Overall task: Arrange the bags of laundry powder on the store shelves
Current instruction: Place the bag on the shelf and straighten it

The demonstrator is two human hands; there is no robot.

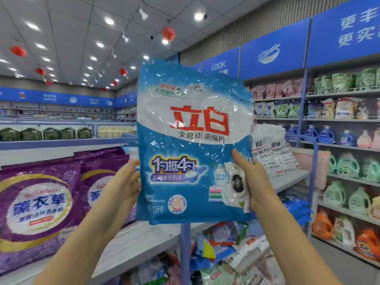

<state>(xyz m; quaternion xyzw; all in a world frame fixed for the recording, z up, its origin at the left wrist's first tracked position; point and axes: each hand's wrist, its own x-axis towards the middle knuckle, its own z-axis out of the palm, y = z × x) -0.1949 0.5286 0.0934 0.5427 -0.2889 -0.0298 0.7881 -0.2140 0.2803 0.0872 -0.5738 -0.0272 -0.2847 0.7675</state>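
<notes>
I hold a blue and white bag of laundry powder (193, 140) upright in the air, above the top shelf (131, 243). My left hand (125, 184) grips its left edge, fingers hidden behind the bag. On the bag's lower right side my right hand (253, 179) grips it, thumb on the front. Two purple laundry powder bags (39, 206) lean upright on the shelf to the left. White powder bags (273, 153) stand on the same shelf behind the held bag, to the right.
A blue upright post (185, 251) supports the shelf below the bag. Lower shelves hold several mixed packets (222, 249). Across the aisle at the right, wall shelves (347, 145) carry detergent bottles and bags. A bare stretch of shelf lies between the purple bags and the post.
</notes>
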